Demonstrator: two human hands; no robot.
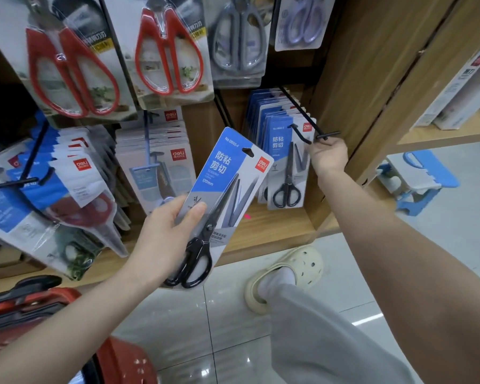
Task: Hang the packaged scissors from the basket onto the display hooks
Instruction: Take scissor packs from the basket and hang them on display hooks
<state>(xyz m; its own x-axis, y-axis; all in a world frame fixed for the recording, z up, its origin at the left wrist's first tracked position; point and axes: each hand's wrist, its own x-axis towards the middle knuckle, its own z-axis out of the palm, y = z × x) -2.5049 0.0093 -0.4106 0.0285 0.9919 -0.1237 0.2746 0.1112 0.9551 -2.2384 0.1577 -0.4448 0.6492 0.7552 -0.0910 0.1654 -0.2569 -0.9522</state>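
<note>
My left hand (165, 236) grips a blue-and-grey card pack of black-handled scissors (222, 200), tilted with its hang hole toward the upper right. My right hand (329, 156) reaches up and holds the tip of a black display hook (308, 126) at the right of the wooden rack. Several identical packs (284, 164) hang on that hook, just left of my right hand. The held pack is apart from the hook, down and to its left. A red basket (25, 309) sits at the lower left, its contents hidden.
Packs of red-handled scissors (166, 54) and grey scissors (237, 40) hang above. More packs fill the hooks at left (75, 187). A wooden upright (372, 87) stands right of the hook. A blue-and-white stool (416, 178) is on the tiled floor, and my foot in a cream clog (288, 273) stands below the shelf.
</note>
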